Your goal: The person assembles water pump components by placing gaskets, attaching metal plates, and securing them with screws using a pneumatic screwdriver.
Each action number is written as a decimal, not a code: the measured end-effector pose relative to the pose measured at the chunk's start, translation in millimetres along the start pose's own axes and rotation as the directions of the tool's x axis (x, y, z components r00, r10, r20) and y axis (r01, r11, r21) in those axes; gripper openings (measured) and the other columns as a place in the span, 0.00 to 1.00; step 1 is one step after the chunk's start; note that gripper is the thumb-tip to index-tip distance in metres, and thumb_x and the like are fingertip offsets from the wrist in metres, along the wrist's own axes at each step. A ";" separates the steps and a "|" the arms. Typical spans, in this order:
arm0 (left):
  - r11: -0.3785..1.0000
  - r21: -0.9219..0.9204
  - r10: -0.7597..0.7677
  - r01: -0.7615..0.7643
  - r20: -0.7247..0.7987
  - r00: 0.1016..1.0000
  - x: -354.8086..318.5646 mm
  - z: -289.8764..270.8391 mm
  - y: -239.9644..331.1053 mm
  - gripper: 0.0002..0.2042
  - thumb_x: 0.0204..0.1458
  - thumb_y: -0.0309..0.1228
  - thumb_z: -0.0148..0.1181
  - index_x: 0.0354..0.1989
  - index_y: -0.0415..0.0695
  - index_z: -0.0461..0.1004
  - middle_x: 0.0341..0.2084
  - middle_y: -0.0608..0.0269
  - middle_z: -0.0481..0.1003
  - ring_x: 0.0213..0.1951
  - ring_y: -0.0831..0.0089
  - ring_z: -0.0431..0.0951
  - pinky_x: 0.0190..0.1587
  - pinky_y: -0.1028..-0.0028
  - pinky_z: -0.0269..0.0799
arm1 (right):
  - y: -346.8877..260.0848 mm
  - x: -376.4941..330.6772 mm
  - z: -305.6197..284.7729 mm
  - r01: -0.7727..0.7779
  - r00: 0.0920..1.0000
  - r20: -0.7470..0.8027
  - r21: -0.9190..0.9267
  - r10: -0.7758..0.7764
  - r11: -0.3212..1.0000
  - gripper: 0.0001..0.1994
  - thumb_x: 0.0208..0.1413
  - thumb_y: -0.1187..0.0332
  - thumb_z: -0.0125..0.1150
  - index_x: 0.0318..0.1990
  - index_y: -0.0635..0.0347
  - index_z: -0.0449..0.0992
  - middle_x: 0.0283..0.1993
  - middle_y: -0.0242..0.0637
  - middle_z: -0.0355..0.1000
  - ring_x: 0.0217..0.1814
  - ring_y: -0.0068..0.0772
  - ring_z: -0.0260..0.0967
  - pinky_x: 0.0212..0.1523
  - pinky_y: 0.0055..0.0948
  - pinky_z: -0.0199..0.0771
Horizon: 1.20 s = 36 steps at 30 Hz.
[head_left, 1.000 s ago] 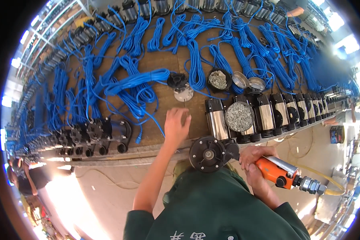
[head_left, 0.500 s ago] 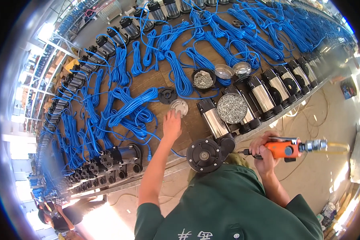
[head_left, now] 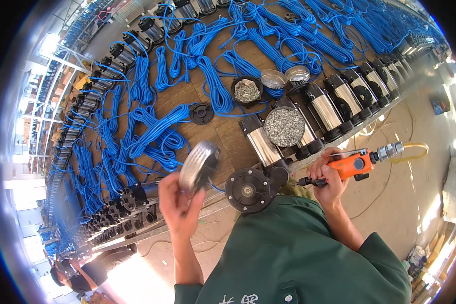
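My left hand (head_left: 180,206) is raised in front of the bench edge, its fingers closed on a round, silvery metal cover (head_left: 197,164) with a dark inside. The cover is tilted on its side and blurred by motion. In my right hand (head_left: 332,187) is an orange pneumatic screwdriver (head_left: 347,167), its dark bit end towards the left. A yellow hose (head_left: 415,148) runs from its rear. Between my hands, the black round end of a submersible pump (head_left: 247,190) faces up at the bench edge, with screws around its rim and a hub in its centre.
A round tray of screws (head_left: 285,126) rests on steel pump bodies. Behind it stand a black bowl of small metal parts (head_left: 247,90) and a metal dish (head_left: 273,79). A black disc (head_left: 201,114) and coiled blue cables (head_left: 215,86) lie on the bench. Another person (head_left: 81,273) is at lower left.
My left hand has picked the metal cover off the bench and brought it back towards me, turning it on its side. The screwdriver has tilted slightly in my right hand.
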<state>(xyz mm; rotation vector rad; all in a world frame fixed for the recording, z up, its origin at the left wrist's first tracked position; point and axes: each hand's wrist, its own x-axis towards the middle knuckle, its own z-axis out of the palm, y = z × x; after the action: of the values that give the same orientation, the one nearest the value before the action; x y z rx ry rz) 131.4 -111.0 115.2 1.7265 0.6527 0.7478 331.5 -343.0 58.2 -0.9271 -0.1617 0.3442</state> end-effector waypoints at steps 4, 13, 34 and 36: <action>0.651 -0.571 -0.393 0.500 0.310 0.866 -38.4 18.1 20.9 0.22 0.54 0.22 0.58 0.58 0.33 0.61 0.42 0.55 0.74 0.30 0.75 0.77 0.17 0.80 0.70 | 4.7 8.5 5.8 -0.079 0.997 -0.020 0.051 0.080 0.996 0.14 0.48 0.75 0.52 0.44 0.67 0.64 0.22 0.34 0.61 0.21 0.26 0.60 0.27 0.31 0.68; 0.771 0.636 -0.047 -0.025 0.096 0.994 -52.7 53.2 3.4 0.47 0.37 0.39 0.76 0.65 0.34 0.54 0.59 0.40 0.57 0.59 0.42 0.57 0.63 0.49 0.52 | 5.2 17.4 11.1 -0.131 0.991 0.026 0.034 0.130 0.991 0.13 0.49 0.73 0.51 0.44 0.64 0.65 0.22 0.34 0.60 0.22 0.26 0.59 0.29 0.31 0.66; 0.918 0.378 -0.015 -0.117 0.330 0.944 -45.6 50.1 -28.2 0.55 0.33 0.34 0.79 0.68 0.34 0.46 0.62 0.44 0.61 0.61 0.52 0.67 0.60 0.63 0.67 | 10.8 9.9 13.8 -0.173 0.985 0.000 -0.007 0.173 0.985 0.14 0.50 0.72 0.51 0.45 0.64 0.66 0.23 0.31 0.59 0.22 0.25 0.57 0.29 0.30 0.64; 0.918 0.377 -0.015 -0.122 0.342 0.940 -44.2 48.6 -28.2 0.55 0.33 0.34 0.79 0.68 0.34 0.46 0.62 0.44 0.61 0.61 0.52 0.67 0.60 0.63 0.66 | 11.8 9.0 16.1 -0.169 0.986 -0.007 -0.015 0.169 0.986 0.14 0.50 0.72 0.51 0.45 0.65 0.66 0.24 0.32 0.59 0.22 0.25 0.57 0.29 0.30 0.64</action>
<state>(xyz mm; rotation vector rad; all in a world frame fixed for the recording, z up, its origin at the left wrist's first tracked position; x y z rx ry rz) 137.8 -166.7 70.7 2.1889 0.5394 0.3489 332.8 -321.1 58.2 -0.9594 -0.0801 0.4975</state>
